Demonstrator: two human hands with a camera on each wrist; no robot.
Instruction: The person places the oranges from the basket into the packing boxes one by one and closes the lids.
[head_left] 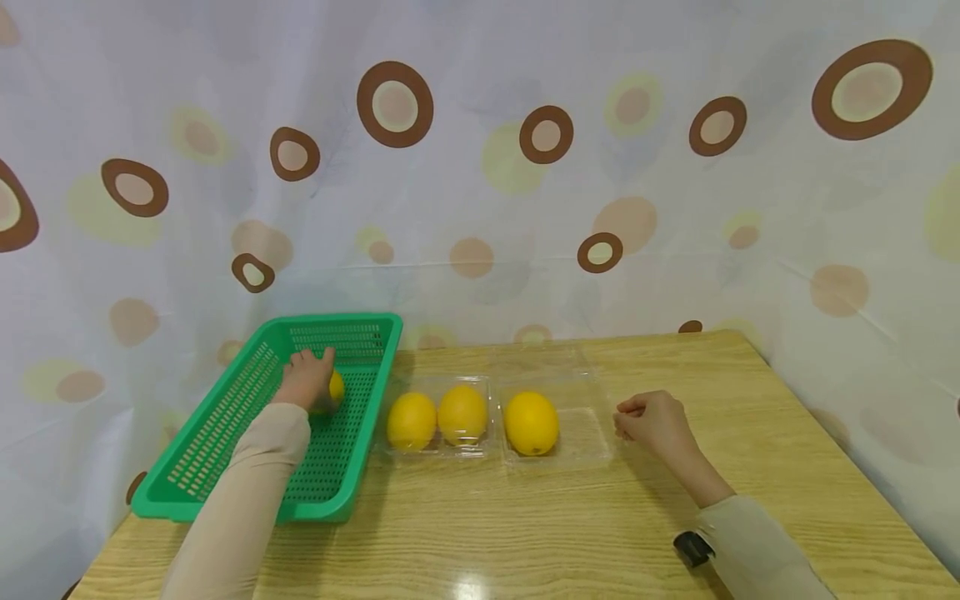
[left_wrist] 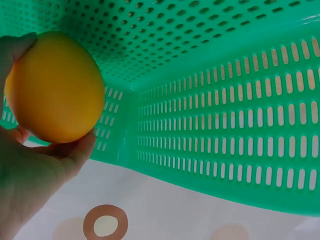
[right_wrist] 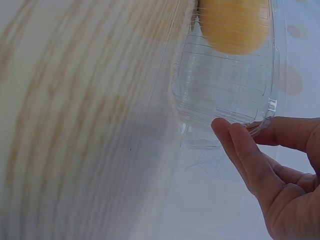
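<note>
Inside the green plastic basket (head_left: 363, 433), my left hand (head_left: 303, 379) grips an orange (left_wrist: 56, 87), thumb on one side and fingers round the other. In the head view the hand partly covers this orange. At the right end of a clear plastic box (head_left: 585, 433), my right hand (head_left: 654, 423) pinches the rim between thumb and fingertips, as the right wrist view shows. One orange (head_left: 532, 423) sits in the left half of that box. Its clear lid (head_left: 536, 360) stands open behind it.
Left of that box, a second clear plastic box (head_left: 476, 452) holds two oranges (head_left: 412, 422), close beside the basket's right wall. Everything stands on a wooden table (head_left: 480, 525). A patterned curtain (head_left: 480, 192) hangs behind the table and along its sides.
</note>
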